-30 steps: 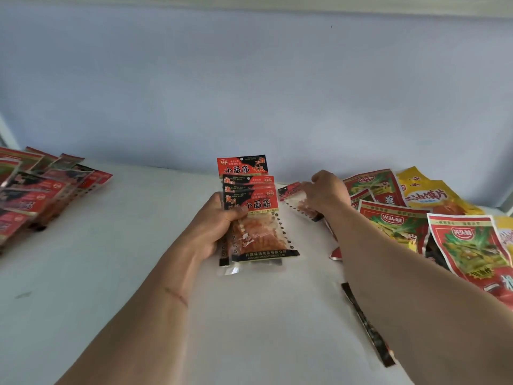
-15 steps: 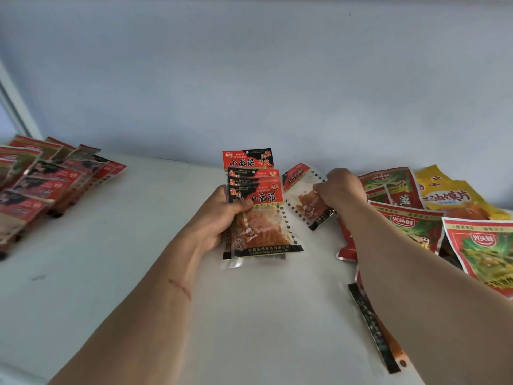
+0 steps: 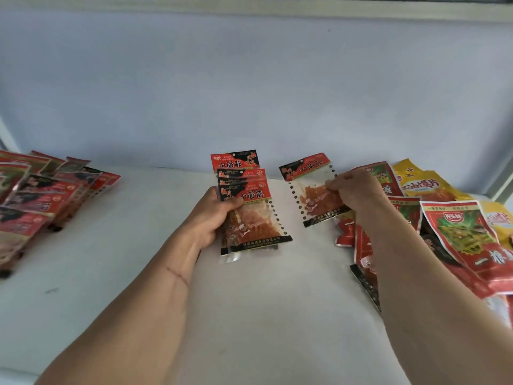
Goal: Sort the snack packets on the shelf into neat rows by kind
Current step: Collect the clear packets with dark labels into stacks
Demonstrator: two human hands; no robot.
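Surroundings: back wall and frame

Ahead of you, a plain pale blue-grey back wall (image 3: 249, 87) rises behind the surface. A light horizontal frame strip (image 3: 305, 8) runs along its top edge, and a pale upright post (image 3: 499, 176) stands at your far right.

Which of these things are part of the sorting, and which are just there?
Part of the job:
left hand gripping a packet stack
right hand pinching a single packet
unsorted pile
sorted row
shelf

Just there:
back wall
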